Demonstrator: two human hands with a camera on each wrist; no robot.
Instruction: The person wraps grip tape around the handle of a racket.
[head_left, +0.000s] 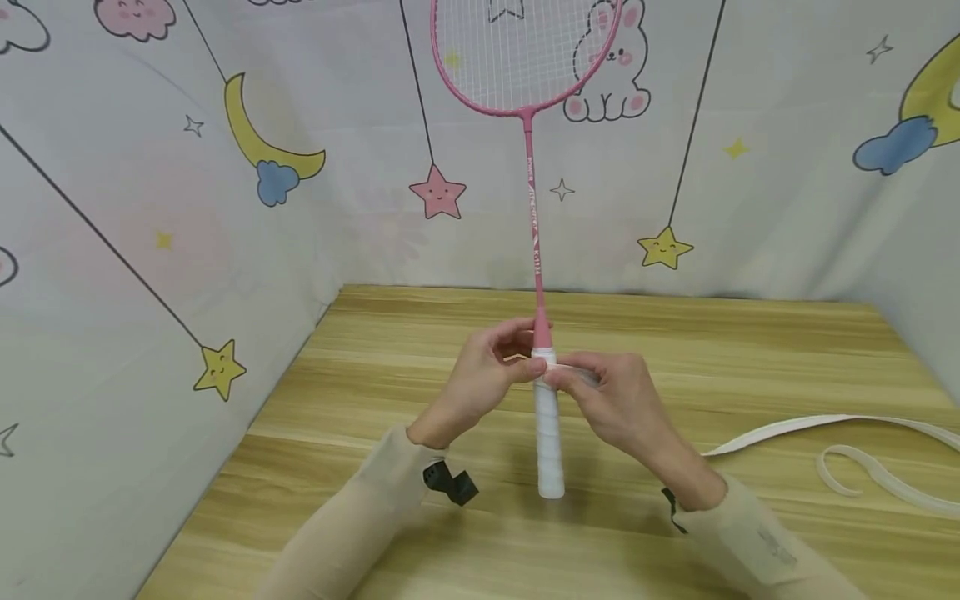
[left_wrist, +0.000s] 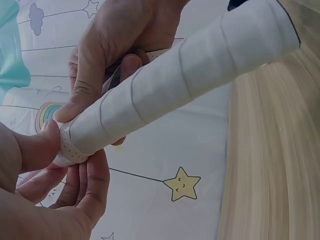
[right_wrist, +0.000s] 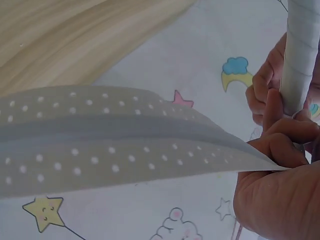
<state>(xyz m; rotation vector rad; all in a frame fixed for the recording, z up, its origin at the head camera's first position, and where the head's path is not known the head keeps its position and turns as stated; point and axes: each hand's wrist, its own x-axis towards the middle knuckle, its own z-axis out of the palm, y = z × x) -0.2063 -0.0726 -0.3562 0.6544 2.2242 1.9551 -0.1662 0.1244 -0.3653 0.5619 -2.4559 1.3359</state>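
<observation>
A pink badminton racket [head_left: 534, 217] stands upright, head up. White grip tape winds in overlapping turns round its handle [head_left: 549, 442]. At the top of the handle, the left hand [head_left: 480, 379] holds it, thumb in front and fingers behind. Opposite, the right hand [head_left: 618, 396] pinches the loose length of tape where it meets the handle. In the right wrist view this perforated tape [right_wrist: 90, 162] stretches away from the fingers, with a smooth band along its middle. The left wrist view shows small holes in the topmost wrap [left_wrist: 72, 150].
A long white strip [head_left: 825, 422] curves over the wooden table [head_left: 360, 358] at the right, with a curled end. Whether it joins the pinched tape is hidden behind the right forearm. A patterned cloth [head_left: 337, 233] hangs behind and at both sides.
</observation>
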